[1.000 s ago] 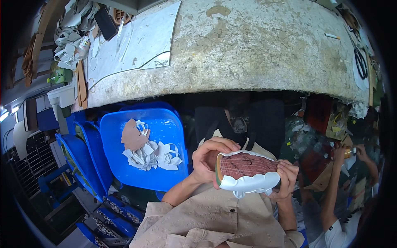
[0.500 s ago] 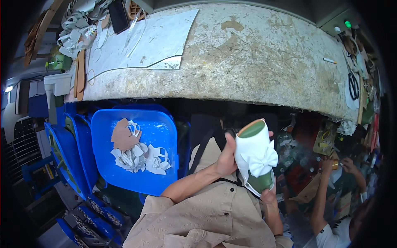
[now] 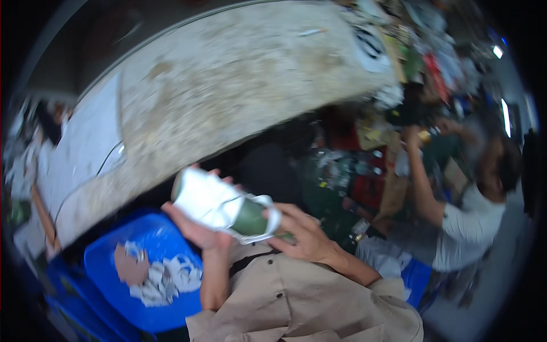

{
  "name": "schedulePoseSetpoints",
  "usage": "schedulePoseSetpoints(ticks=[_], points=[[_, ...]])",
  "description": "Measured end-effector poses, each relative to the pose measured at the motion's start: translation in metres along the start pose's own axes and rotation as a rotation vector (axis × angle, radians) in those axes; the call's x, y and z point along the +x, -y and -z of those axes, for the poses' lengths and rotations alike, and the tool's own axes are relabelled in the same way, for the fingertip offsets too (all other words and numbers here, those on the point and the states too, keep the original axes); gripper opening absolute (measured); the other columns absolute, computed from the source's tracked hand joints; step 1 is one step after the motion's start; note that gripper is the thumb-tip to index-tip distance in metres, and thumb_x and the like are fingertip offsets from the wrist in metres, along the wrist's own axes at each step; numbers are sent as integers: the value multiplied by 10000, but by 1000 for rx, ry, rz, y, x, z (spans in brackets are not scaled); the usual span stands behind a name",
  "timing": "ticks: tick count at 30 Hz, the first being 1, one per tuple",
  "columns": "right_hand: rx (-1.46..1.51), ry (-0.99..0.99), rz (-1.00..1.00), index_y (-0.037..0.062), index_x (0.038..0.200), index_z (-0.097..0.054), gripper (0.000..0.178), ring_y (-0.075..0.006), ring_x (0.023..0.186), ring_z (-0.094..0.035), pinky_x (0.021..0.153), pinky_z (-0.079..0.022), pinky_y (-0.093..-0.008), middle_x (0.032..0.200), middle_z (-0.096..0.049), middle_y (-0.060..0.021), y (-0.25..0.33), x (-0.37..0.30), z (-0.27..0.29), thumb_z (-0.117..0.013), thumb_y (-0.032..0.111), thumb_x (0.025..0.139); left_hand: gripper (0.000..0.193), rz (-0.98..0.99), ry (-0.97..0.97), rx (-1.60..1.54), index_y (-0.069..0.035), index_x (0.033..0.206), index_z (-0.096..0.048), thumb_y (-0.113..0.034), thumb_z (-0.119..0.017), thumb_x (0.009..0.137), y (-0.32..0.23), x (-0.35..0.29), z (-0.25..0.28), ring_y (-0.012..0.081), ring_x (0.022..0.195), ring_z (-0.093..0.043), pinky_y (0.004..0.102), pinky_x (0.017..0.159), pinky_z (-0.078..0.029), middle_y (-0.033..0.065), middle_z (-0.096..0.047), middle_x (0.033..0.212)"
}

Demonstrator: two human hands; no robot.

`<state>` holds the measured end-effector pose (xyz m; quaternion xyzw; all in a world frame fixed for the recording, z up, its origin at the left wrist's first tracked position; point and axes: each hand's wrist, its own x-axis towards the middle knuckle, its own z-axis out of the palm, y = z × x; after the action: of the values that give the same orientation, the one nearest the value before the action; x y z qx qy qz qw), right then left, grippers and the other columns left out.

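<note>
A white shoe upper (image 3: 205, 196) sits on a green shoe last (image 3: 249, 219), tilted in front of my body. My left hand (image 3: 199, 231) wraps round its far left end, thumb on the near side and fingertips showing beyond the far edge. At the other end my right hand (image 3: 305, 233) has its fingers closed on the white strap (image 3: 273, 219) and the last. Motion blur smears the fine detail of the upper.
A worn workbench (image 3: 239, 74) runs along the far side, holding a white sheet (image 3: 85, 137), scissors (image 3: 370, 43) and a cigarette (image 3: 313, 32). Below left stands a blue bin (image 3: 171, 319) with pale scraps (image 3: 162, 282). Another person (image 3: 473, 222) works at the right.
The view has swung to the right, bringing the other person further in. The shoe has turned from upright to lying sideways, and my right hand has come up round its strap end.
</note>
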<state>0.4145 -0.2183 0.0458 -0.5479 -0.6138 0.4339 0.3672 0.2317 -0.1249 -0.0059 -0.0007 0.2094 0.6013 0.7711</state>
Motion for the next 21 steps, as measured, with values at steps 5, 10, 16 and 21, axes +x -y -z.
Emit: schedulePoseSetpoints(ticks=[5,10,16,21], points=[[-10,-64,128,56,1416,-557,633,-343,1140,-675,927,-598,-380,1440,-534,-219,-3,-16,15,-785,13,828,840,-121,60,107,-109,1533,-358,-725,-435,968,-19,4,-7,376,1144,-641,583,976,-510,187,-598,1368],[-2,-42,111,41,1426,-550,662,-392,1269,-593,1051,-518,-440,1447,-532,-240,4,-26,29,-780,-5,808,784,-95,174,117,-89,1524,-386,-670,-435,1001,-11,-3,-27,362,1172,-620,548,1021,-495,186,-596,1367],[-32,332,15,175,1566,-372,833,-337,1107,-612,969,-513,-403,1468,-413,-213,15,-9,54,-726,-17,837,818,-78,271,180,-101,1561,-324,-680,-439,995,-14,0,-35,374,1194,-605,568,1041,-478,187,-571,1401],[332,412,-74,103,1620,-236,828,-269,1327,-509,1015,-489,-382,1559,-377,-160,-6,-10,57,-668,9,920,773,-178,240,262,-68,1539,-342,-634,-424,1018,-49,12,-29,361,1233,-569,551,1091,-434,179,-548,1396]])
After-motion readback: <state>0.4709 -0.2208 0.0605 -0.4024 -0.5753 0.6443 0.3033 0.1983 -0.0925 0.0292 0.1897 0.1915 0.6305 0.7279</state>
